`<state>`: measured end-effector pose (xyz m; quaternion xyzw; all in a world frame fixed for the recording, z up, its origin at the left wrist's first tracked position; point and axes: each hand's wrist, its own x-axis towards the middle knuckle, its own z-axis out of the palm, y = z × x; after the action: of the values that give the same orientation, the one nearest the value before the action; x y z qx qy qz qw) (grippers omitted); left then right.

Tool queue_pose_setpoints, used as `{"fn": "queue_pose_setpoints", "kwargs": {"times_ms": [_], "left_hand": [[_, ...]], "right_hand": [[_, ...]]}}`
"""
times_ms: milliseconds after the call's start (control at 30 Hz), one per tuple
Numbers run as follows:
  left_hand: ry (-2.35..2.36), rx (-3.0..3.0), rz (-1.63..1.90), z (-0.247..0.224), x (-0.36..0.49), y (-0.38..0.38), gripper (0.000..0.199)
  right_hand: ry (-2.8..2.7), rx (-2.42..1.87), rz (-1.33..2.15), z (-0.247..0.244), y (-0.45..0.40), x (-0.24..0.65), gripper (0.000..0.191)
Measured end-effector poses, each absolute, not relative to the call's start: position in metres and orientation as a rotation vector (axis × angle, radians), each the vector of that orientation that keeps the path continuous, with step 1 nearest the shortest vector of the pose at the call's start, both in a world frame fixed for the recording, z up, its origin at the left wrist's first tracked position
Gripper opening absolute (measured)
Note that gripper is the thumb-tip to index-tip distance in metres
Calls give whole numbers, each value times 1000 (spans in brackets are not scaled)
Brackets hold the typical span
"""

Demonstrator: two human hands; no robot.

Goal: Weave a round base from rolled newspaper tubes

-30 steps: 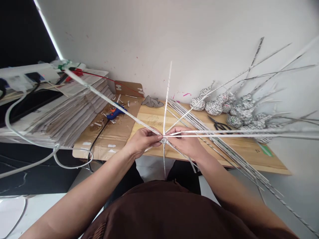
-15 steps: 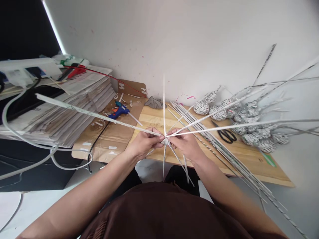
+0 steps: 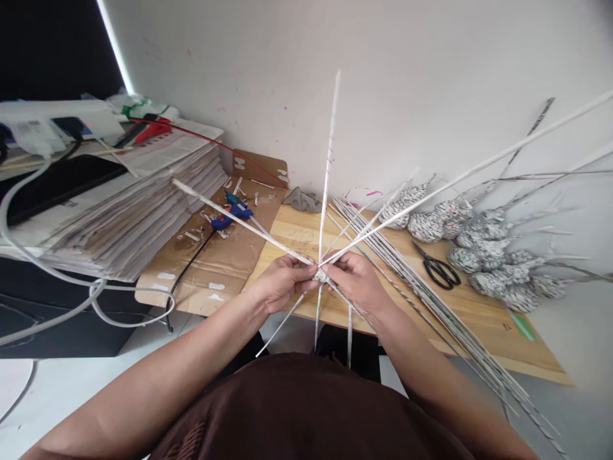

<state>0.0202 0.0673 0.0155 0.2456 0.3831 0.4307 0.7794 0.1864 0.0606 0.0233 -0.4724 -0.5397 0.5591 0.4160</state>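
Observation:
A small woven paper piece (image 3: pixel 320 275) is held over the front of the wooden table, with several thin paper rods spreading from it like spokes. My left hand (image 3: pixel 287 280) pinches its left side, thumb on top. On the right side, my right hand (image 3: pixel 353 278) grips the piece with its thumb and fingers. One white rod (image 3: pixel 328 160) stands up from the centre, another (image 3: pixel 460 176) reaches far to the upper right, and a third (image 3: pixel 239 220) points to the upper left. Several shorter spokes hang down below the hands.
Loose paper rods (image 3: pixel 412 284) lie across the wooden table (image 3: pixel 488 319). Black scissors (image 3: pixel 439 268) and several woven paper shapes (image 3: pixel 426 225) are at the right. A blue glue gun (image 3: pixel 232 214) rests on cardboard (image 3: pixel 191 287), beside stacked paper (image 3: pixel 158 211) at the left.
The woven piece has turned between my hands. Its spokes point in new directions, and one now hangs to the lower left. The view has shifted slightly.

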Motion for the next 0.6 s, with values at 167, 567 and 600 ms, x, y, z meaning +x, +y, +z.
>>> {"fn": "queue_pose_setpoints", "kwargs": {"times_ms": [167, 567, 600], "left_hand": [[780, 563, 911, 11, 15, 70, 21], [776, 590, 961, 6, 14, 71, 23], [777, 599, 962, 5, 14, 71, 23]], "right_hand": [[-1308, -1208, 1492, 33, 62, 184, 25], [-1378, -1141, 1251, 15, 65, 182, 21], [-1382, -1144, 1243, 16, 65, 182, 21]]}}
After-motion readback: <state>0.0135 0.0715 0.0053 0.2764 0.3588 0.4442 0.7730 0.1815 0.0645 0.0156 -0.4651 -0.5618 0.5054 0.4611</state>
